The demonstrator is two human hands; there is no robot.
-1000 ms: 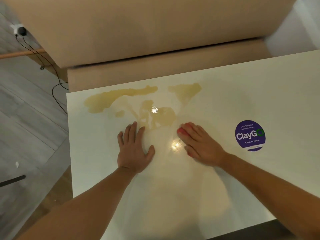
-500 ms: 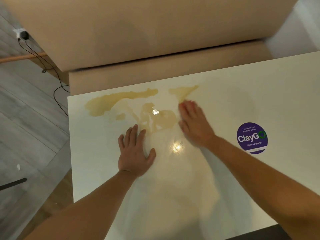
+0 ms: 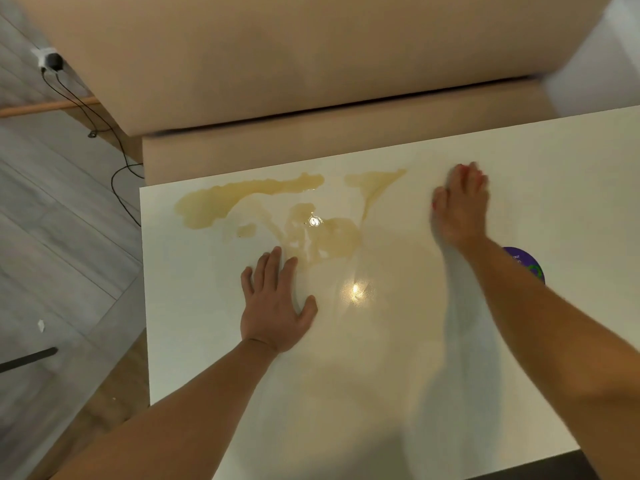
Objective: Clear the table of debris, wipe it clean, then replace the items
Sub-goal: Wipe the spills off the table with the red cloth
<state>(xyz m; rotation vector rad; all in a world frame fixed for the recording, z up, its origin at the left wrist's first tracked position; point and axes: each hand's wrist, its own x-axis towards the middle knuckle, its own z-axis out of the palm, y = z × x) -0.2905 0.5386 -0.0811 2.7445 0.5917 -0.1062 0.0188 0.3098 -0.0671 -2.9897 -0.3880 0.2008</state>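
Observation:
A white table [image 3: 207, 341] carries a yellow-brown liquid spill [image 3: 214, 206] spread along its far left part, smeared thin toward the middle. My left hand [image 3: 277, 306] lies flat on the table, fingers straight, fingertips at the near edge of the spill. Right of the spill, my right hand [image 3: 460, 209] presses flat on the tabletop and is blurred by motion. A bit of something red [image 3: 435, 203] shows at its fingers; most of it is hidden under the hand.
A round purple sticker [image 3: 526, 265] is half hidden behind my right forearm. A tan upholstered bench [image 3: 311, 64] runs along the table's far edge. Black cables [image 3: 114, 168] and a plug [image 3: 50, 60] lie on the grey floor to the left.
My right hand swept from the middle of the table away from me through the right patch of the spill, then off to the right. My left hand stayed put.

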